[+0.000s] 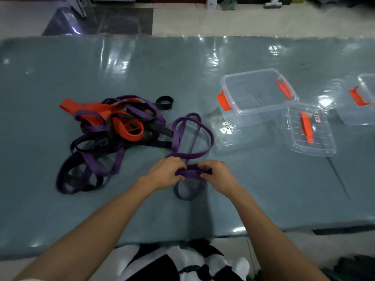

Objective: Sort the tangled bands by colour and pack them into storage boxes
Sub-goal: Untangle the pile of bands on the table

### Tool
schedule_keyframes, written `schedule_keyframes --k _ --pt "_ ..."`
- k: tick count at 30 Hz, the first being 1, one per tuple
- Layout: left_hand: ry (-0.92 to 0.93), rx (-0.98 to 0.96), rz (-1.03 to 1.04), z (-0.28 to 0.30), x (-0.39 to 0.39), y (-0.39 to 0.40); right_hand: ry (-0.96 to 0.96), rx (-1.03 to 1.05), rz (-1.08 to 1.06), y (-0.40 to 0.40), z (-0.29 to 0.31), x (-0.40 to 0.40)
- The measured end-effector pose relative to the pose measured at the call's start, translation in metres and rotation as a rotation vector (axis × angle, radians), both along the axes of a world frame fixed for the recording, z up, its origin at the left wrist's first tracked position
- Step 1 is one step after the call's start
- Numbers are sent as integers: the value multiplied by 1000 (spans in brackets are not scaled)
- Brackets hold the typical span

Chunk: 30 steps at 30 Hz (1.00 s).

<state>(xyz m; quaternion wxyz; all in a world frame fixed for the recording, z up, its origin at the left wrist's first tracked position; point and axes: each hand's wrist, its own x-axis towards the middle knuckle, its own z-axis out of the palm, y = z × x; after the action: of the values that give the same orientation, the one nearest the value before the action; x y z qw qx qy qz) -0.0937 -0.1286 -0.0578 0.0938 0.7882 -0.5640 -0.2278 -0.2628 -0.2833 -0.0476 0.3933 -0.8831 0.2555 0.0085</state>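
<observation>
Both hands are on one purple band (192,136) at centre frame: the left hand (165,172) pinches one end of a folded stretch, and the right hand (218,173) curls round the other end. The rest of that band loops away across the grey-green table cover (142,63), with one loop dangling nearer the person. Left of centre sits the tangled pile (105,138), purple, orange and black all knotted together. At right waits an open clear storage box (257,92) with orange latches, its lid (308,130) leaning beside it; a second box (363,98) shows at the right edge. The risk is that the free loops spring open if either grip slackens. The band may also be snagged near the pile, though motion blur hides that join.
</observation>
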Motion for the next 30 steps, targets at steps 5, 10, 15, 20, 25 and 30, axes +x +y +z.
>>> schedule_keyframes --k 5,10,15,20,25,30 --pt "-108 -57 235 -5 -24 4 -56 -139 149 -33 -21 -1" --pt "-86 53 280 -11 -46 5 -51 -274 296 -60 -18 18" --pt "3 180 323 -33 -52 9 91 -415 551 -65 -17 55" --pt "-69 105 337 -45 -63 13 244 -535 660 -73 -28 95" --pt "-134 86 328 -51 -75 16 270 -612 708 -73 -46 103" --pt "-207 161 239 -51 -76 15 143 -760 678 -79 -52 96"
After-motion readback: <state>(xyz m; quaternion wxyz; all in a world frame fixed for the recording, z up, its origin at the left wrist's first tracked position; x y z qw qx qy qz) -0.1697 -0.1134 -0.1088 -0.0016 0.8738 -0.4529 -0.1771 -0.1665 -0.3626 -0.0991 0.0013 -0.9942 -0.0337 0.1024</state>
